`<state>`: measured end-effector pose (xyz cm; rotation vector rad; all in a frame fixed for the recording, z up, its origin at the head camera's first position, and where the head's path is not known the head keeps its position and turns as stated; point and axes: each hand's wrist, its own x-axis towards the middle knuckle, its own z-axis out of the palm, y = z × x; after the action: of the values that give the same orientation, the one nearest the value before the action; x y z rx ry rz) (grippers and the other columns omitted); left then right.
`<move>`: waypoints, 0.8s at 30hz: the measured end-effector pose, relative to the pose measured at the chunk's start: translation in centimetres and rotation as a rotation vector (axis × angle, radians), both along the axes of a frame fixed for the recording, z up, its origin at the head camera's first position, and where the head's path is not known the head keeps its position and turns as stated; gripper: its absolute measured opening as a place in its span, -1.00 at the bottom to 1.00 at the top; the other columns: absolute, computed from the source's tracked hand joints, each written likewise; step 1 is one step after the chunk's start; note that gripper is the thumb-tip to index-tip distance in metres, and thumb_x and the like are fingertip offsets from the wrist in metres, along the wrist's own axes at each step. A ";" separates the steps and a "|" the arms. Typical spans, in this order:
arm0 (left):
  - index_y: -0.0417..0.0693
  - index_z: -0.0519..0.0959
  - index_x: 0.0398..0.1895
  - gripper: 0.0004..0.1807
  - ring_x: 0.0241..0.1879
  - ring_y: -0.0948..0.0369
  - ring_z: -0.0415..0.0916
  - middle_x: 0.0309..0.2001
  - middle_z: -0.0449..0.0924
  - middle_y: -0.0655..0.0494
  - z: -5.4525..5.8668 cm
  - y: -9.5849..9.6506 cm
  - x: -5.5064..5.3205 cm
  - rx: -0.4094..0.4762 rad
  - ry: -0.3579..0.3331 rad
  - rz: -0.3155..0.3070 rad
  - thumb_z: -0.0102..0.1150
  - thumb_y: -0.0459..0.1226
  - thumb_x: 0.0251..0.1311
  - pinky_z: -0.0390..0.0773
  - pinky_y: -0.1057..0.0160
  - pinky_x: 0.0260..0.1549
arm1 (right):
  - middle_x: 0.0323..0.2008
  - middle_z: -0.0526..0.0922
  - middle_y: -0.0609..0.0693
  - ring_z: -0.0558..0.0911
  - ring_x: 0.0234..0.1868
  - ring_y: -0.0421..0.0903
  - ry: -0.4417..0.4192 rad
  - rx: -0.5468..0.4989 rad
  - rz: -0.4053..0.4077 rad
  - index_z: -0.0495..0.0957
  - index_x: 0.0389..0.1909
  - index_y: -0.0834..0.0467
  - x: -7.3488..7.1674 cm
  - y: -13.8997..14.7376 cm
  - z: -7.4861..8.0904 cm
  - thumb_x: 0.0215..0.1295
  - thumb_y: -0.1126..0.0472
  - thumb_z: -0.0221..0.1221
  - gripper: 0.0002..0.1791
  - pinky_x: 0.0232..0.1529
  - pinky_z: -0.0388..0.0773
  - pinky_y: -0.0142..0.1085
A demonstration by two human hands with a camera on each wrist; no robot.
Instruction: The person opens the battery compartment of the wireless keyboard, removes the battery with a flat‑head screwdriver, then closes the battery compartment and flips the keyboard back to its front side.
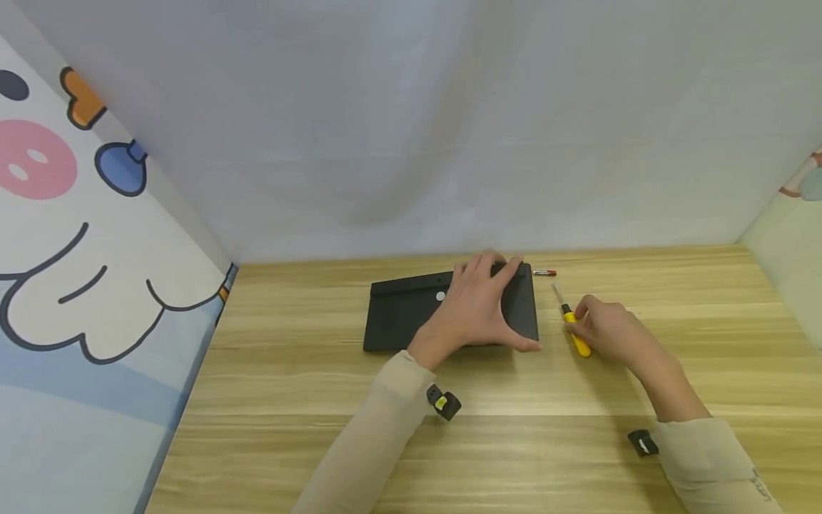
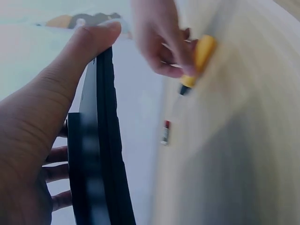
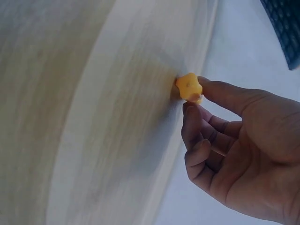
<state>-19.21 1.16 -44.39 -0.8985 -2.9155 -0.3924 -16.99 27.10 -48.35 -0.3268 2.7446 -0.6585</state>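
My left hand (image 1: 472, 310) grips a black keyboard (image 1: 401, 314) across its width near the right end, thumb on the near edge and fingers over the far edge. Its underside faces up in the head view; keys show on the keyboard (image 3: 285, 30) in the right wrist view. Between thumb and fingers, my right hand (image 1: 613, 332) pinches the yellow handle of a screwdriver (image 1: 581, 344), whose shaft points toward the back of the table. The handle end of the screwdriver (image 3: 189, 88) shows in the right wrist view. A small battery (image 1: 544, 273) lies just past the keyboard's right end.
The wood-grain table (image 1: 289, 414) ends at a pale curtain (image 1: 321, 178) behind the keyboard. A cartoon-printed panel (image 1: 96, 285) stands along the left side. Black wrist-camera pieces (image 1: 444, 402) sit by both wrists.
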 end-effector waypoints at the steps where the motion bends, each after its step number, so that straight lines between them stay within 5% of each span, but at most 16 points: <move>1: 0.23 0.11 0.63 0.45 0.30 0.14 0.33 0.35 0.28 0.12 0.5 -0.1 0.1 0.023 0.003 -0.004 0.36 0.60 -0.43 0.39 0.02 0.32 | -0.46 0.68 0.12 0.53 -0.53 -0.14 0.006 -0.001 0.000 0.46 -0.07 0.42 0.1 0.0 0.0 0.48 0.11 0.18 -0.62 -0.52 0.45 -0.33; 9: 0.27 0.11 0.62 0.46 0.22 0.20 0.34 0.28 0.31 0.14 3.7 -1.7 1.1 0.238 0.027 -0.048 0.53 0.47 -0.48 0.41 0.02 0.35 | -0.43 0.70 0.15 0.55 -0.50 -0.12 -0.010 0.000 -0.019 0.46 -0.06 0.42 0.8 -0.3 0.4 0.47 0.09 0.18 -0.60 -0.49 0.47 -0.33; 19: 0.25 0.16 0.61 0.49 0.20 0.16 0.36 0.24 0.33 0.07 5.9 -3.4 2.0 0.459 0.087 -0.089 0.69 0.31 -0.59 0.52 0.08 0.23 | -0.42 0.70 0.16 0.56 -0.48 -0.11 -0.016 -0.006 -0.021 0.47 -0.06 0.43 1.2 -0.4 0.8 0.47 0.09 0.17 -0.59 -0.48 0.47 -0.33; 24: 0.28 0.16 0.61 0.48 0.17 0.21 0.30 0.19 0.33 0.09 6.7 -4.2 2.2 0.573 0.046 -0.104 0.76 0.19 -0.59 0.53 0.14 0.18 | -0.46 0.70 0.12 0.54 -0.50 -0.13 0.006 -0.012 -0.019 0.48 -0.09 0.42 1.4 -0.4 0.8 0.47 0.10 0.18 -0.62 -0.49 0.46 -0.33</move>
<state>-17.02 -3.08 -37.72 -0.9353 -2.4873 -1.1181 -15.57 26.74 -47.56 -0.3068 2.7534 -0.6801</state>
